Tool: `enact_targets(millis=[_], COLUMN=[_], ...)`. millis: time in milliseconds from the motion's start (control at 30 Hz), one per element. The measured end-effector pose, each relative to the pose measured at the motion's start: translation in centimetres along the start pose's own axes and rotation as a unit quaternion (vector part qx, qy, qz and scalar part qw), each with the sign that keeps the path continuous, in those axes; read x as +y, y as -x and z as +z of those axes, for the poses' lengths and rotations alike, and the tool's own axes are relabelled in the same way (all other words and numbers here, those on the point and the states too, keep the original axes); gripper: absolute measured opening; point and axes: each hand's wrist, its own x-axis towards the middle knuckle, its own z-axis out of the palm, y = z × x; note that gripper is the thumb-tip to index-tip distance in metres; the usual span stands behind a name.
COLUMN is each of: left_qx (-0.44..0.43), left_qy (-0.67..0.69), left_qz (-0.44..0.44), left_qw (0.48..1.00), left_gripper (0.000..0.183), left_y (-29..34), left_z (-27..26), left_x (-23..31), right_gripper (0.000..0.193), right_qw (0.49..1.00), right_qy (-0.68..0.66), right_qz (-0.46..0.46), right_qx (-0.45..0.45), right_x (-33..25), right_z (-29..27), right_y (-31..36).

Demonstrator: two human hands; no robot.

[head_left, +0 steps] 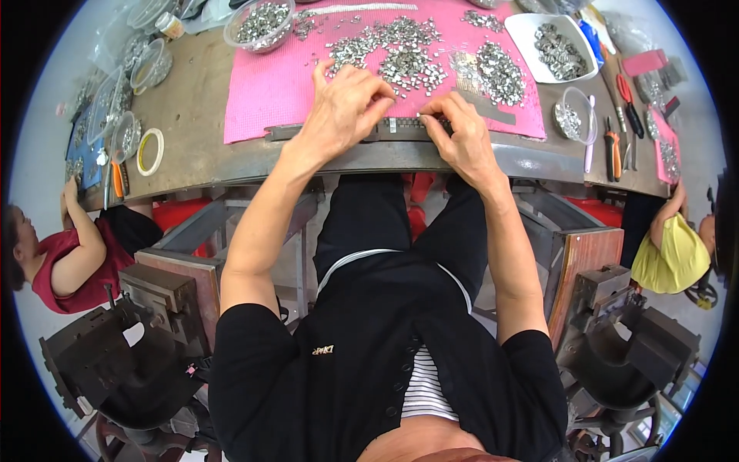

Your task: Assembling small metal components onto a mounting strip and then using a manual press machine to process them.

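So the left hand (pixel 342 104) is over the pink mat (pixel 250 100), thumb and index finger curled close together, but I can't tell if there's anything between them. Right hand (pixel 466 138) has thumb and index nearly meeting by a tiny pale piece (pixel 419 115), can't tell if it's actually pinched. Both are right by the dark metal strip (pixel 412 129), which lies along the near edge of the mat, one hand toward each end. Loose heaps of small silvery pieces (pixel 412 69) sit on the far part of the mat, with a clear tub (pixel 265 48) far left and a white tray (pixel 523 35) far right on the bench (pixel 200 85), both holding more metal bits
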Motion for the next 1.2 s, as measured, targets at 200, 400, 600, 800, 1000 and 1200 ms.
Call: enact_targets(millis=[200, 400, 600, 800, 1000, 1200], left_qx=[0.016, 0.048, 0.044, 0.031, 0.067, 0.077], left_qy=[0.054, 0.035, 0.045, 0.083, 0.054, 0.010], left_qz=[-0.025, -0.022, -0.006, -0.012, -0.007, -0.034], left_qw=[0.998, 0.998, 0.998, 0.996, 0.996, 0.996], left_gripper=[0.014, 0.015, 0.016, 0.018, 0.021, 0.019], left_y=[2.3, 2.5, 2.4, 2.5, 2.2, 2.3], left_z=[1.4, 2.1, 1.7, 1.5, 2.4, 3.2], left_x=[2.5, 2.8, 2.5, 2.3, 3.1, 4.0], right_gripper=[0.016, 0.018, 0.017, 0.018, 0.015, 0.010], right_qw=[0.995, 0.991, 0.991, 0.995, 0.997, 0.996], right_qy=[0.049, 0.083, 0.077, 0.036, 0.004, 0.029], right_qz=[-0.077, -0.096, -0.093, -0.077, -0.045, 0.005], right_qx=[0.030, 0.053, 0.059, 0.055, 0.069, 0.089], right_x=[-0.3, -0.5, -0.4, -0.3, -0.2, 1.1], right_z=[1.3, 1.8, 1.9, 1.4, 1.2, -0.1], right_y=[0.4, 0.7, 0.8, 0.9, 0.9, -0.2])
